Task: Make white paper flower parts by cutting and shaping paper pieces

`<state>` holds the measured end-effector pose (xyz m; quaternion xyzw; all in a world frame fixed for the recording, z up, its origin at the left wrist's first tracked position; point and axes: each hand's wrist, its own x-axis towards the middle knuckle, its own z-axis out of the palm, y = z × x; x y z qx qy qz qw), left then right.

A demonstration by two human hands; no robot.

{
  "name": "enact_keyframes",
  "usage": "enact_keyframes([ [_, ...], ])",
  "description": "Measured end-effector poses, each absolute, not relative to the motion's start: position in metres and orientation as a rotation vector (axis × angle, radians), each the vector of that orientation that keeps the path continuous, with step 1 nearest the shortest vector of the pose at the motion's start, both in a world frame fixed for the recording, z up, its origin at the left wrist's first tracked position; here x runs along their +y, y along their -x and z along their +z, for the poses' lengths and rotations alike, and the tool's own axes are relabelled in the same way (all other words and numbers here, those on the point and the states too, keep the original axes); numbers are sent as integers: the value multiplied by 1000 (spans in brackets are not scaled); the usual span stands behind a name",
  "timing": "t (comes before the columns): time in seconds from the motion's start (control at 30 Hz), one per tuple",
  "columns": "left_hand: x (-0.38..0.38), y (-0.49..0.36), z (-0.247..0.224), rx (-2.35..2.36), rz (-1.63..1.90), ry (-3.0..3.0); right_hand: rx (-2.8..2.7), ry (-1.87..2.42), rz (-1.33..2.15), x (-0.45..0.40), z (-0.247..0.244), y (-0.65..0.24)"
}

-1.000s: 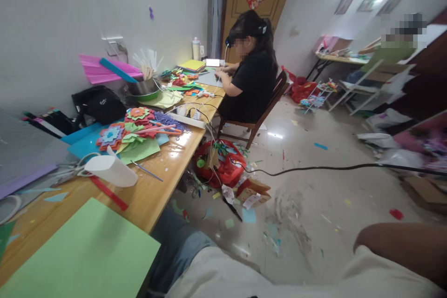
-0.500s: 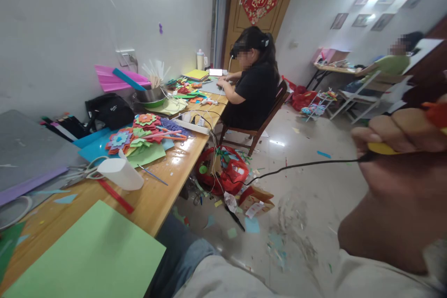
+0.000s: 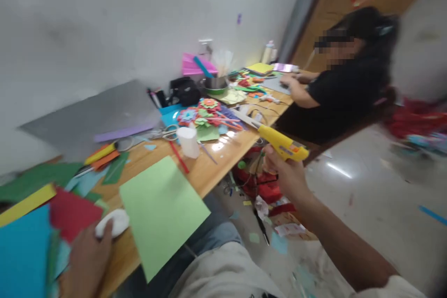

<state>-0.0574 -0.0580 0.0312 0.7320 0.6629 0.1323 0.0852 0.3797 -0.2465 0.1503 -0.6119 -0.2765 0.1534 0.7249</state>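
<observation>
A yellow glue gun [image 3: 283, 143] is gripped in my right hand [image 3: 288, 172], raised over the table's front edge with its nozzle toward the wall. At the lower left, my left hand [image 3: 91, 253] has its thumb and fingers around a white rounded object [image 3: 113, 223] whose kind I cannot make out. A light green paper sheet [image 3: 164, 209] lies between my hands and juts past the table edge. Beside my left hand are a red paper piece [image 3: 74, 212] and a blue sheet [image 3: 26, 247].
Layered paper flowers [image 3: 188, 115], scissors [image 3: 167, 132], a white cup-like object [image 3: 187, 142] and a red strip [image 3: 179, 157] lie along the table [image 3: 223, 167]. A person in black [image 3: 352, 88] sits at its far end. Paper scraps and a red bag [image 3: 258, 184] lie on the floor.
My right hand has swung in from the far right, bringing the glue gun toward the table. My left hand has come into view on the white rounded object. The view has turned left.
</observation>
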Motion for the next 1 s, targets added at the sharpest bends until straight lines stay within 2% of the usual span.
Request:
enact_keyframes([
  [0.07,-60,58,26,2026,308,-2307,-610,1360,491,-216,113,-363],
  [0.17,-65,54,22,2041,429,-2344,-677,1381,564,-190,70,-343],
  [0.33,-78,56,32,2089,664,-2234,-802,1466,610,-170,32,-320],
  [0.43,-88,47,52,2091,874,-2177,-954,1464,691,-158,37,-305],
  [0.5,-95,27,66,1928,1000,-2061,-1097,1415,786,-146,51,-289],
  [0.63,-98,-37,77,1201,791,-1651,-1307,1241,968,-112,78,-253],
  [0.77,-81,-82,70,817,851,-1198,-1400,1263,961,-88,80,-229],
  [1.0,-51,-89,53,823,900,-1017,-1746,1329,769,-72,72,-206],
])
